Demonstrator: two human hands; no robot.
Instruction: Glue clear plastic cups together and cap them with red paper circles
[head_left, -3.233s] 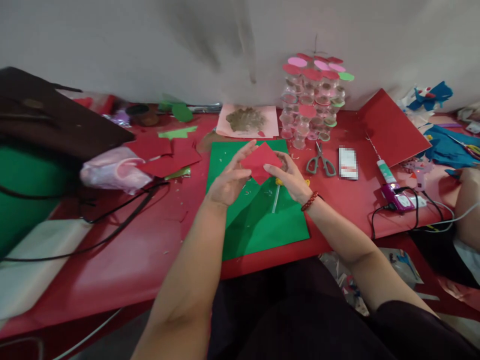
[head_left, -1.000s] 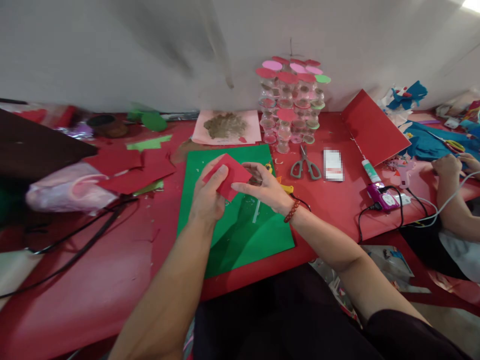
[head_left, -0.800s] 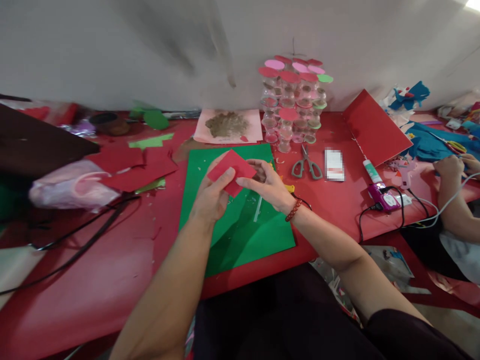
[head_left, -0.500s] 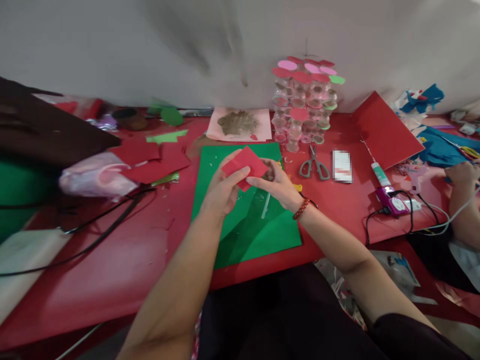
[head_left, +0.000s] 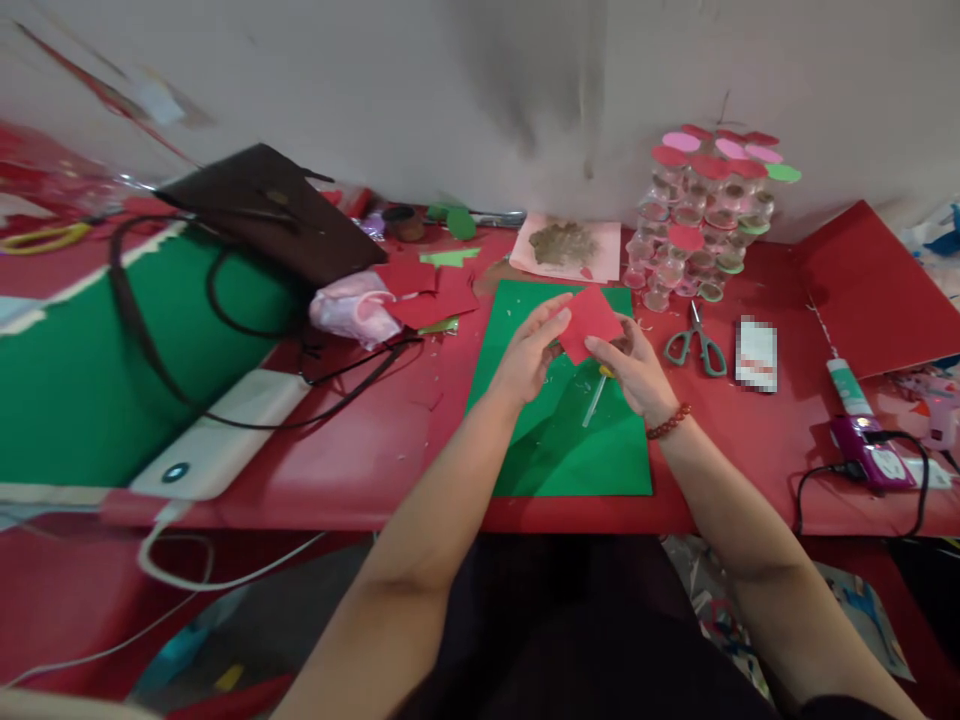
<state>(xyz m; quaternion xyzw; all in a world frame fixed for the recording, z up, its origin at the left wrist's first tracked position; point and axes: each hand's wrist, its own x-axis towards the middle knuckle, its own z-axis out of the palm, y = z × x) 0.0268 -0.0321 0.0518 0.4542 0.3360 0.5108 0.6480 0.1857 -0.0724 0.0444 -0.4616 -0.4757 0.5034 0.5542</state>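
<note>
Red paper square (head_left: pixel 592 318), turned like a diamond
Plain and bright — one corner up, from here — it's held between the left hand (head_left: pixel 531 350) and right hand (head_left: pixel 637 368), above the green sheet (head_left: pixel 570 465).

Your head view: from above, near side of green sheet (head_left: pixel 574 460), close, facing forward and down; wall (head_left: pixel 442 110) beyond sheet.

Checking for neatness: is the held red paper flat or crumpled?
Flat: the red paper shows a smooth face and straight edges; layers unclear.
</note>
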